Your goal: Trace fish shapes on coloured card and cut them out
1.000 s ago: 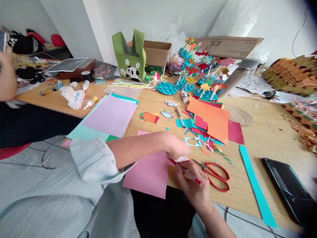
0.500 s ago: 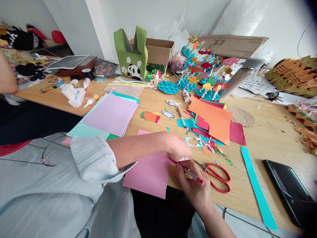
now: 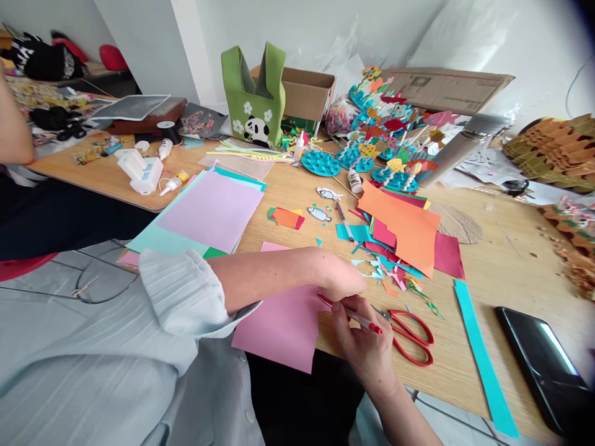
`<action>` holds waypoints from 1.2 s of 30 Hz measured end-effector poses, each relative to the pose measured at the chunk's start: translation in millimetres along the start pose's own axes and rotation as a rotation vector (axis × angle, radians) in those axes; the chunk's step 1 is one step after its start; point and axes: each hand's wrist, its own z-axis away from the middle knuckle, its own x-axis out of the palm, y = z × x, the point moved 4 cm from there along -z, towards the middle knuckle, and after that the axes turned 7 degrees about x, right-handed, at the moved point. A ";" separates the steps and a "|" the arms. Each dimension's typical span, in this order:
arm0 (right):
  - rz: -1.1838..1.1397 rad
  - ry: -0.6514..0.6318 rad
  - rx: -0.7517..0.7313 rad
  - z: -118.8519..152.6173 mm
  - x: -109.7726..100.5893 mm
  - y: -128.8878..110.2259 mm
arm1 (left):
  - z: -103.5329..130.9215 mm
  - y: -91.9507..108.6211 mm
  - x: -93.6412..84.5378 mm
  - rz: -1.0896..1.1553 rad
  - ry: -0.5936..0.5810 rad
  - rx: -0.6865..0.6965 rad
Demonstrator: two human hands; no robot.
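Observation:
My right hand (image 3: 365,347) grips a pen with a red cap end (image 3: 365,321), its tip hidden close to my left hand. Across the pink paper (image 3: 279,334) reaches my left forearm, and my left hand (image 3: 341,279) rests bent at the paper's right side, its fingers out of sight behind the wrist. The pink sheet hangs partly over the table's front edge. Just right of my right hand lie red-handled scissors (image 3: 413,337), blades pointing toward my hands. Two paper fish cutouts (image 3: 320,214) and a second pen (image 3: 344,223) lie further back.
Coloured sheets (image 3: 209,207) are stacked at left, with orange paper (image 3: 404,226) over scraps at right. A teal strip (image 3: 483,359) and a phone (image 3: 542,365) lie far right. Behind stand a green panda bag (image 3: 255,93) and blue fish-decorated stands (image 3: 320,162). Another person's arm (image 3: 13,124) shows at left.
The view has shifted slightly, so the table's contents sit a little further right. My right hand still holds the pen beside my left hand; a small white patch between them is now covered.

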 end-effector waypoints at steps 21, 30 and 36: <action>0.211 0.036 -0.024 -6.1 -1.2 -11.8 | -2.8 -0.3 -2.7 0.052 0.022 0.025; 0.200 0.026 -0.026 -4.2 -1.2 -13.3 | -3.5 -2.4 -1.8 0.026 0.033 0.060; 0.110 0.043 0.045 -2.8 -7.6 -9.2 | -4.0 -1.9 -0.7 0.016 0.094 0.073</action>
